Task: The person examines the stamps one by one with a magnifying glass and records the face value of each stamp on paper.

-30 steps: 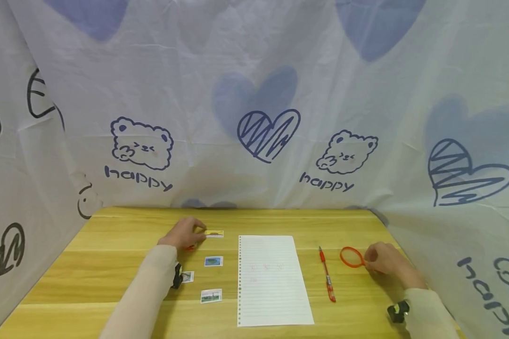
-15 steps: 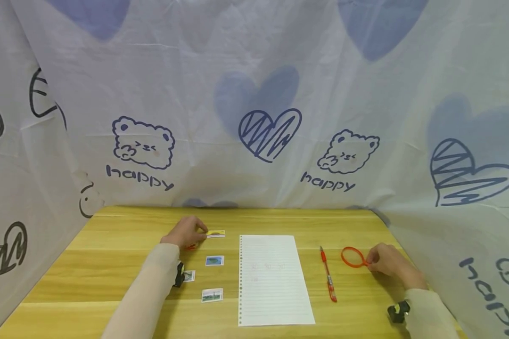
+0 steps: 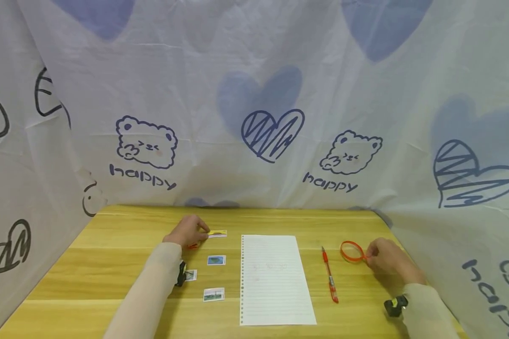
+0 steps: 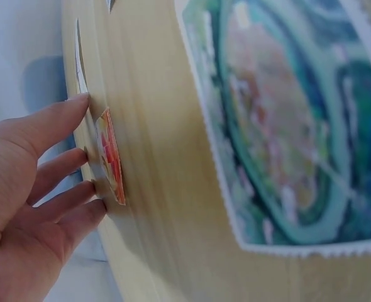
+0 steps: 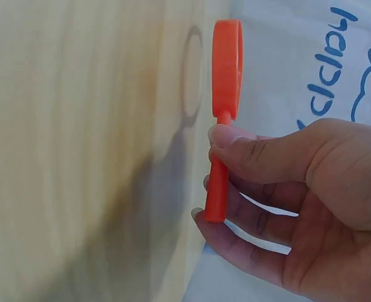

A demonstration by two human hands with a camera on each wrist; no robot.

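At the back left of the table, my left hand point(image 3: 188, 230) has its thumb and index finger at the left end of a yellow-and-white stamp point(image 3: 218, 233), pinching it. In the left wrist view the thumb tip meets that stamp's edge point(image 4: 79, 60), while the other fingers spread loosely. Beneath the hand lies a red stamp point(image 4: 111, 157), mostly hidden in the head view. On the right, my right hand point(image 3: 388, 256) grips a red magnifying glass point(image 3: 352, 251) by its handle. The right wrist view has the thumb pressed on the handle point(image 5: 217, 195), above the table.
Nearer me lie a blue stamp point(image 3: 216, 260), a green landscape stamp point(image 3: 214, 294) and another stamp point(image 3: 191, 275) partly covered by the left wrist. Lined paper point(image 3: 275, 282) with faint red marks lies mid-table, a red pen point(image 3: 330, 278) right of it. A patterned cloth point(image 3: 212, 160) hangs behind.
The left index fingertip has come a little closer to the thumb at the stamp. The magnifying glass has shifted slightly left and away from me. The head view has turned slightly left.
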